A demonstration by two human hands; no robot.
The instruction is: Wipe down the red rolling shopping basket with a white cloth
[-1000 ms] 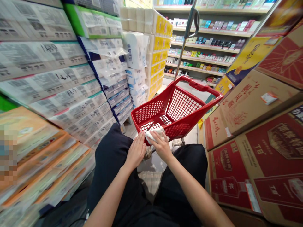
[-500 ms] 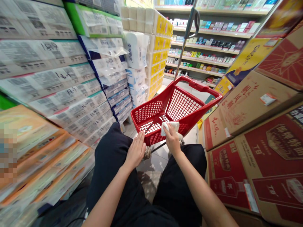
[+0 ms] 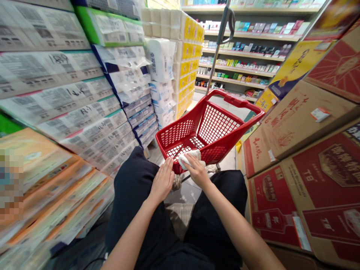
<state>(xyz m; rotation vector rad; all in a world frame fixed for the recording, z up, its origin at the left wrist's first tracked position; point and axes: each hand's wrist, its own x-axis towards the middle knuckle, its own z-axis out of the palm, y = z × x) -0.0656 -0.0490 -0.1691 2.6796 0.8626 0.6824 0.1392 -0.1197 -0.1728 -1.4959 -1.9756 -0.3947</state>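
In front of my knees stands a red plastic shopping cart (image 3: 225,144) with latticed sides. My left hand (image 3: 162,180) rests at its near corner, fingers straight and lying flat against the rim; the thumb is hidden. My right hand (image 3: 198,171) presses a folded white cloth (image 3: 194,153) against the near rim, its fingers closed over the cloth. The two hands are a short way apart. Some of the cart's near wall is hidden behind the hands and the cloth.
Packed cartons (image 3: 81,108) are stacked on the left, with wrapped paper rolls (image 3: 159,62) beyond. Cardboard boxes (image 3: 320,180) rise close on the right. Filled shelves (image 3: 247,56) span the back. A thin pole with a grey handle (image 3: 222,28) stands behind the cart.
My right hand has slid left with the cloth along the cart's near rim, closer to my left hand. My left hand has stayed at the corner.
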